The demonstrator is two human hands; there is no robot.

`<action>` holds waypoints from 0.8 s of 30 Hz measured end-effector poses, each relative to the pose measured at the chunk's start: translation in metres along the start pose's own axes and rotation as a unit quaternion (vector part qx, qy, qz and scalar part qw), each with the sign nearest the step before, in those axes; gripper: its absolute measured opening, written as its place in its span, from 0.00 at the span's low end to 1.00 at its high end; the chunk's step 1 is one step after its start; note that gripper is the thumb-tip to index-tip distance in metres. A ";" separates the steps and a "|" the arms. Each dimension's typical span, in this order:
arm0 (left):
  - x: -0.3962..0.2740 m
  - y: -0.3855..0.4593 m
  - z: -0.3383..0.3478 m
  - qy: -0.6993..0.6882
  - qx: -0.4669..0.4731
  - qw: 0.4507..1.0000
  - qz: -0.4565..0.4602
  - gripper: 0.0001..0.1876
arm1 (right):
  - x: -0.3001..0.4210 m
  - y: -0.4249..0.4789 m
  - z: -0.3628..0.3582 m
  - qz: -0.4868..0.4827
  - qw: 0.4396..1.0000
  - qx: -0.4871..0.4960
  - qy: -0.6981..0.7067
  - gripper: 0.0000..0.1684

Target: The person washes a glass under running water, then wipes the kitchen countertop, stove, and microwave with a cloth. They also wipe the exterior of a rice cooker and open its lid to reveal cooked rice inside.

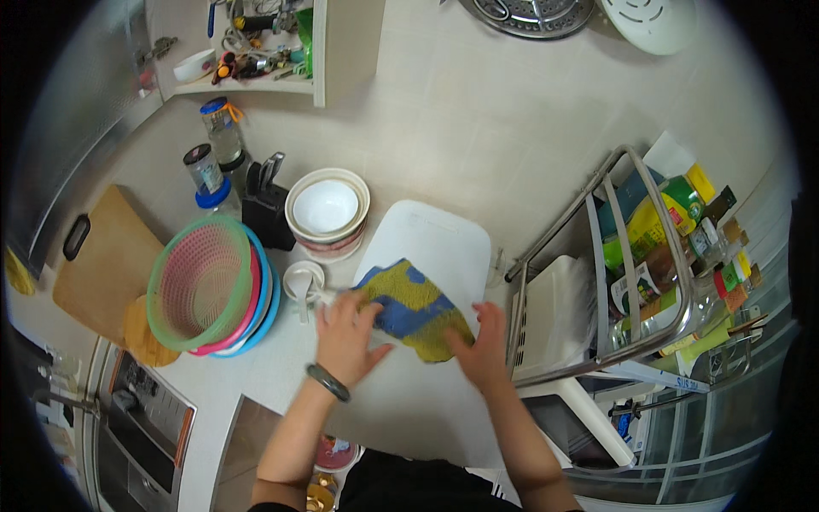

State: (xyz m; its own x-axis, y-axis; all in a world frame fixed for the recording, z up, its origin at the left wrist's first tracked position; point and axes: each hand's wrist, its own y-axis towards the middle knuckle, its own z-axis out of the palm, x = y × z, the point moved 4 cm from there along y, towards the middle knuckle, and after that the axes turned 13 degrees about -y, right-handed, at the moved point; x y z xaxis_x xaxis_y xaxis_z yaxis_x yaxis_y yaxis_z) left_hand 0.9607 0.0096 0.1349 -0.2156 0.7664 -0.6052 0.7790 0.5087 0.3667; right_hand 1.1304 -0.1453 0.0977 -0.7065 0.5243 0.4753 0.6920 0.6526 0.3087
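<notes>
A yellow-green and blue cloth [409, 301] lies spread over the lower part of a white cutting board [429, 237] on the countertop. My left hand [349, 329], with a dark bangle on its wrist, is at the cloth's left edge, fingers apart. On the cloth's lower right edge, my right hand [478, 345] has its fingers spread; whether thumb or fingertips pinch the fabric is unclear. A small white dish [314, 266] with a white spoon [301, 289] sits just beyond my left hand.
Stacked bowls [326, 208], a black knife block [269, 211], stacked colanders and basins [201, 281] and a wooden board [105, 269] stand left. On the right, a metal rack [678, 256] holds bottles above a microwave [569, 422]. Glass jars [208, 173] stand against the wall.
</notes>
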 end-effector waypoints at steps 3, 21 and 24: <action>-0.006 0.004 0.062 -0.089 0.014 0.995 -0.045 0.34 | 0.025 -0.024 0.009 -0.020 0.998 -0.064 -0.003 0.33; 0.074 0.221 0.126 0.132 0.171 0.952 -0.217 0.40 | -0.046 -0.166 -0.010 0.199 0.975 0.077 0.061 0.19; 0.064 0.199 0.123 0.139 0.177 0.962 -0.156 0.41 | -0.054 -0.173 -0.009 0.193 0.977 0.064 0.066 0.18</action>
State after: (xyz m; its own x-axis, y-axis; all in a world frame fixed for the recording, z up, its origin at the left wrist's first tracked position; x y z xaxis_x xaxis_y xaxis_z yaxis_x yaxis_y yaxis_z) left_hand 1.1745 0.1122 0.0820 -0.5826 0.6982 -0.4161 0.7916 0.6034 -0.0958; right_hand 1.0496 -0.2916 0.0265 -0.3653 0.6749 0.6411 0.8728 0.4879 -0.0162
